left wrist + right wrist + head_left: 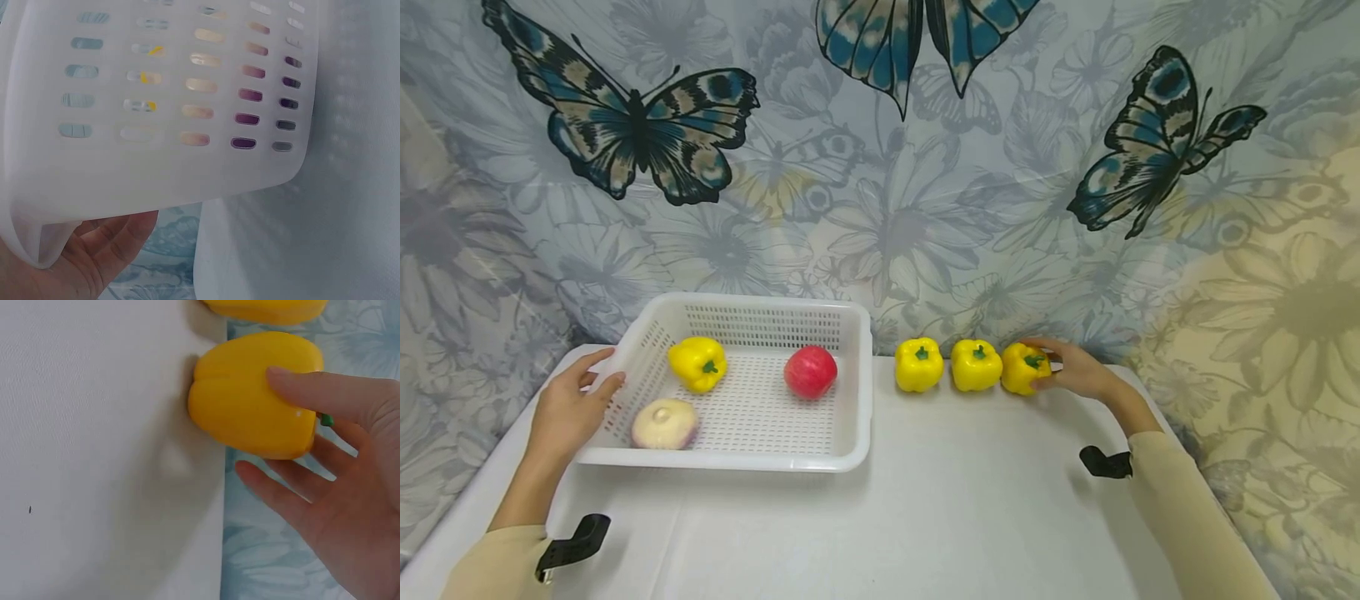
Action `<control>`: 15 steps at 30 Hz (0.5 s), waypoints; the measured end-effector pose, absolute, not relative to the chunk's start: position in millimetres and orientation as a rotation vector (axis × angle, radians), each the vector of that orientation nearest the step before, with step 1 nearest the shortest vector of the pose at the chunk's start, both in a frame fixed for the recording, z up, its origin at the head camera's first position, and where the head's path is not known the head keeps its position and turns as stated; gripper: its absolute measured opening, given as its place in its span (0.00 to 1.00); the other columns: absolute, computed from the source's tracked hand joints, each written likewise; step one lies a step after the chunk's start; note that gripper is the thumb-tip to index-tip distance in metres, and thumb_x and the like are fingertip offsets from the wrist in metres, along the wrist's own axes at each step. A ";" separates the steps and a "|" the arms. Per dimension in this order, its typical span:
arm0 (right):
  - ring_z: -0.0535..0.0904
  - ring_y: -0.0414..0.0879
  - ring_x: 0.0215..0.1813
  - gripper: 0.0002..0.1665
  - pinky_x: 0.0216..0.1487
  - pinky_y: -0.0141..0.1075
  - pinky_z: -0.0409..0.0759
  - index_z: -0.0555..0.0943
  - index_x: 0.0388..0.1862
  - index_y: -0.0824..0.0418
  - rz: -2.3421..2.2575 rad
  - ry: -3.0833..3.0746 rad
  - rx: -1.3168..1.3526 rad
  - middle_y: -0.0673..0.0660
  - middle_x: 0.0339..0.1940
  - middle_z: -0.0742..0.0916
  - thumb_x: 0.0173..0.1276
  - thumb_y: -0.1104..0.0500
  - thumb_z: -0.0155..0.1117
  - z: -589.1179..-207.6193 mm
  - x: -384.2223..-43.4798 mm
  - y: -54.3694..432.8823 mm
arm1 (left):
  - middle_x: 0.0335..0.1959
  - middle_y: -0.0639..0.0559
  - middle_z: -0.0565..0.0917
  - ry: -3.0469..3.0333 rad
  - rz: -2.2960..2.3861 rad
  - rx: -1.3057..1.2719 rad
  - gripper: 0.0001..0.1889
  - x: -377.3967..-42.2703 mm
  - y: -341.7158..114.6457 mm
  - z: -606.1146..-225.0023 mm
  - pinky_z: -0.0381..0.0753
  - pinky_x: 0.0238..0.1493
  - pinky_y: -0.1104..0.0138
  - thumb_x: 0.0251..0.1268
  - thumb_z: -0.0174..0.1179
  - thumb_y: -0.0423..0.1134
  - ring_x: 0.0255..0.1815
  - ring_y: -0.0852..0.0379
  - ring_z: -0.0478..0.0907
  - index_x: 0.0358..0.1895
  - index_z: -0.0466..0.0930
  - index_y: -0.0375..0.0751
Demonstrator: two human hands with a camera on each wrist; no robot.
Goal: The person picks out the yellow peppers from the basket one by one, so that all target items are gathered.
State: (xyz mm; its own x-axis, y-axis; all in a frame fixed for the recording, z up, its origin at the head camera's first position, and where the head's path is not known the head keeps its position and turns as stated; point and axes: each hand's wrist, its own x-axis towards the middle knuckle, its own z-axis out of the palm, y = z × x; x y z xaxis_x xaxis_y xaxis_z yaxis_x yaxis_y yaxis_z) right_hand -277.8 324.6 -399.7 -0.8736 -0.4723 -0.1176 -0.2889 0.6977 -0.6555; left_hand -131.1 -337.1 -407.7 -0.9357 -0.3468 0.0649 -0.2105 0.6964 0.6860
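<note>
My left hand (pixel 567 410) grips the left rim of a white plastic basket (pixel 775 462) with slotted walls; in the left wrist view its fingers (pixel 128 240) show below the rim. Inside the basket lie a yellow bell pepper (pixel 697 364), a round red fruit (pixel 810 372) and a squat pale vegetable (pixel 665 424) tinged purple, like a turnip. On the right, my right hand (pixel 1078 369) holds a bell pepper (pixel 250 394), the rightmost of three in a row, with the thumb pressed on its side and fingers behind it. Its green stem points toward the palm in the right wrist view.
Two more yellow bell peppers, one on the left (pixel 919 365) and one in the middle (pixel 976 365), stand between the basket and my right hand. Everything rests on a white table (pixel 925 517). A butterfly-patterned backdrop (pixel 895 225) rises behind its far edge.
</note>
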 end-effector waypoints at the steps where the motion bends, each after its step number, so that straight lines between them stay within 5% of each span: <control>1: 0.61 0.76 0.68 0.46 0.60 0.62 0.70 0.60 0.73 0.72 -0.950 2.625 -0.611 0.75 0.72 0.64 0.62 0.61 0.71 -399.5 -278.1 324.5 | 0.58 0.20 0.70 -2.716 -1.067 0.456 0.31 -130.8 -337.3 -407.5 0.77 0.40 0.42 0.77 0.49 0.46 0.52 0.26 0.74 0.75 0.56 0.32; 15: 0.61 0.76 0.68 0.45 0.60 0.62 0.70 0.61 0.73 0.73 -0.914 2.631 -0.641 0.75 0.71 0.65 0.60 0.64 0.71 -396.0 -280.2 325.2 | 0.59 0.19 0.68 -2.708 -1.087 0.463 0.31 -130.2 -337.2 -407.7 0.76 0.42 0.39 0.77 0.49 0.47 0.54 0.24 0.71 0.75 0.55 0.34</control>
